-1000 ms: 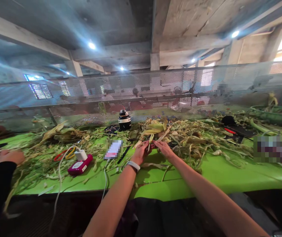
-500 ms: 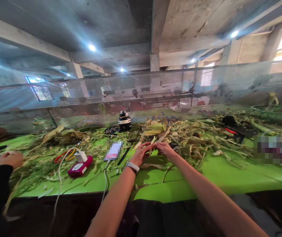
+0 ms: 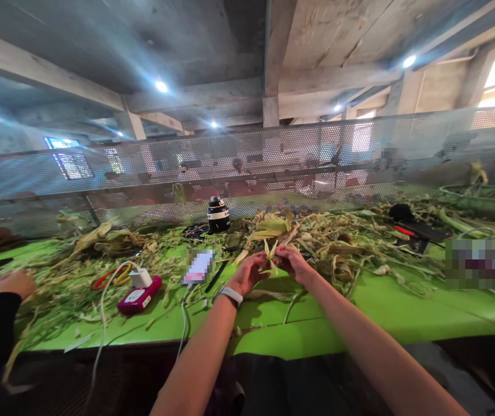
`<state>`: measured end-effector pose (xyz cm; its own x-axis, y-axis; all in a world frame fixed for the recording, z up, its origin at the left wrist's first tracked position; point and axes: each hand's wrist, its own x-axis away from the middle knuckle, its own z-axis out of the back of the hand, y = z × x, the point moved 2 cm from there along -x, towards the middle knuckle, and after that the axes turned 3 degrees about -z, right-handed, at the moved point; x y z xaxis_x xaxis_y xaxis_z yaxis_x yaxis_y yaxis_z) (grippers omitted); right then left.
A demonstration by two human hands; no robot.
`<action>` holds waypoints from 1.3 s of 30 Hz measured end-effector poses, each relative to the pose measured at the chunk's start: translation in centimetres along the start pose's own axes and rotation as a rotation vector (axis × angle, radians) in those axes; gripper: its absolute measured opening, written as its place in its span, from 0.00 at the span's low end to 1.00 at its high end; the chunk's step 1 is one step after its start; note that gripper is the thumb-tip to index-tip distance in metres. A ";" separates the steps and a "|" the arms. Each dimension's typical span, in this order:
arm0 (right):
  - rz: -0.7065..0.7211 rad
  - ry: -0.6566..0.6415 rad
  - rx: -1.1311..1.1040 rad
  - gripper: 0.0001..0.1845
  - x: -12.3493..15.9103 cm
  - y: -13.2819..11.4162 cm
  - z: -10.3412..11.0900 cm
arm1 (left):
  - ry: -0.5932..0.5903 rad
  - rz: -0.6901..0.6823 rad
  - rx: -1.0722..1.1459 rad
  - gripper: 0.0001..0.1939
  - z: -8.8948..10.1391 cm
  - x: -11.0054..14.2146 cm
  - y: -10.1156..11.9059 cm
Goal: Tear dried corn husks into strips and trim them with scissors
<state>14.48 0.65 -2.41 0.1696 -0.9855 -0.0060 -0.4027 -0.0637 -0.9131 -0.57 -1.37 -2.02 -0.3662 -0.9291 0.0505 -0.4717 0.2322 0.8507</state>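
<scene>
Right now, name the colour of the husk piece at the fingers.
The husk piece is pale yellow-green, best seen in the head view.

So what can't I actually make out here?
All in the head view:
Pale husk strips: partly covered by the left hand.
Grip of the right hand: too small to tell.
Phone display: blurred by pixelation.
Green basin: cut off by the right edge.
Things behind the perforated screen: obscured by its mesh.
</scene>
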 end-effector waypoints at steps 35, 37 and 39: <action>0.339 0.046 0.491 0.18 0.8 -1.0 -0.9 | 0.087 -0.183 -0.083 0.13 1.0 -0.3 1.5; 0.339 0.132 0.336 0.18 0.8 -1.2 -0.6 | 0.153 -0.182 0.041 0.12 1.0 -0.4 1.6; 0.339 0.219 0.210 0.19 0.8 -1.3 -0.4 | 0.232 -0.131 0.036 0.10 1.2 -0.5 1.3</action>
<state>14.79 -0.11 -1.07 -0.1441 -0.9565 -0.2535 -0.2078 0.2797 -0.9373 -1.96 -0.26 -1.58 -0.1084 -0.9920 0.0640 -0.5329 0.1123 0.8387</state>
